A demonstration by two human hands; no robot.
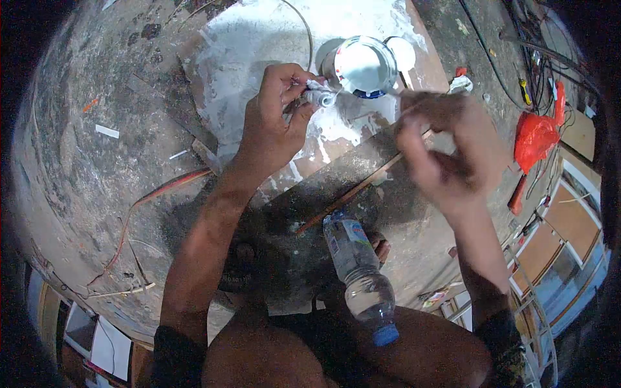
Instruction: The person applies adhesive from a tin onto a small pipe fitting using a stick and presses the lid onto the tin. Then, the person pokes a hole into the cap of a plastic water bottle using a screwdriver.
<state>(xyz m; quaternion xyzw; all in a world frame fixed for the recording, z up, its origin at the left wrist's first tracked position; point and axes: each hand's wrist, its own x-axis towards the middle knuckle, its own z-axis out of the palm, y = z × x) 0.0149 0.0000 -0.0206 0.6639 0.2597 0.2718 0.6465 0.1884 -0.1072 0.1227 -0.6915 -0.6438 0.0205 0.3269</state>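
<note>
My left hand (275,126) pinches a small white piece (321,95) with a round, ring-like end, between thumb and fingers. That piece is over a paint-smeared board (239,58), just left of a tub (392,71) filled with white liquid that looks like paint. To the right, my right hand (456,145) is blurred by motion, its fingers curled together near the tub's lower right side. A faint thin streak shows by its fingertips, but I cannot make out what it holds.
A white disc (401,53) lies beside the tub. Below the board is a wooden stick (362,187). A clear plastic bottle (356,258) with a blue cap is near my legs. Red plastic (535,139), cables (537,58) and a yellow-handled tool (524,92) lie at right.
</note>
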